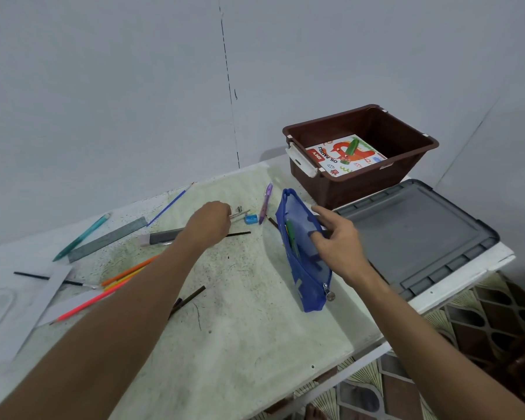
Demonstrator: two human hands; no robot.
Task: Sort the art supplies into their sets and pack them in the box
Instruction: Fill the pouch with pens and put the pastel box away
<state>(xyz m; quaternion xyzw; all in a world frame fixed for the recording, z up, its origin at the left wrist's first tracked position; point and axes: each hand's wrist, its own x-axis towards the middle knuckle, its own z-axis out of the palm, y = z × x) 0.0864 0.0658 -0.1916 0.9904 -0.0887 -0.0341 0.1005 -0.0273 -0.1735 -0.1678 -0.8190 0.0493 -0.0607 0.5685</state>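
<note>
Blue mesh pencil pouch [303, 256] stands on edge mid-counter, zip pull at its near end, green pen-like items visible through the mesh. Right hand [337, 237] grips the pouch's upper edge, thumb and fingers pinching the mesh. Left hand [209, 222] is curled over a small metal tool [240, 213], fingers closed on its end; exact item unclear.

Just beside that: one blue sharpener [251, 219], one purple pen [266, 203], one thin black stick [239, 234]. Brown box [361, 156] sits at the far right of the counter, open, white latch on its left end. Inside lies one flat pack [334, 160] printed "OIL PASTELS", red logo tab, with one green marker [349, 151] on top. Grey lid [412, 234] lies flat just beside the box, on the right edge.

Left side of counter: orange, yellow and pink pencils [115, 283] in a loose bunch, about four; one steel ruler [106, 239]; one teal pen [82, 237]; one blue pencil [170, 204]; one grey eraser-like block [164, 236]; one thin black brush [52, 278]; two dark brown sticks [188, 298]; white paper sheets [43, 298].

Counter [255, 344] is white, covered by a pale green speckled, stained mat. Plain grey-white wall [103, 86] behind. Patterned floor [467, 344] at lower right.
</note>
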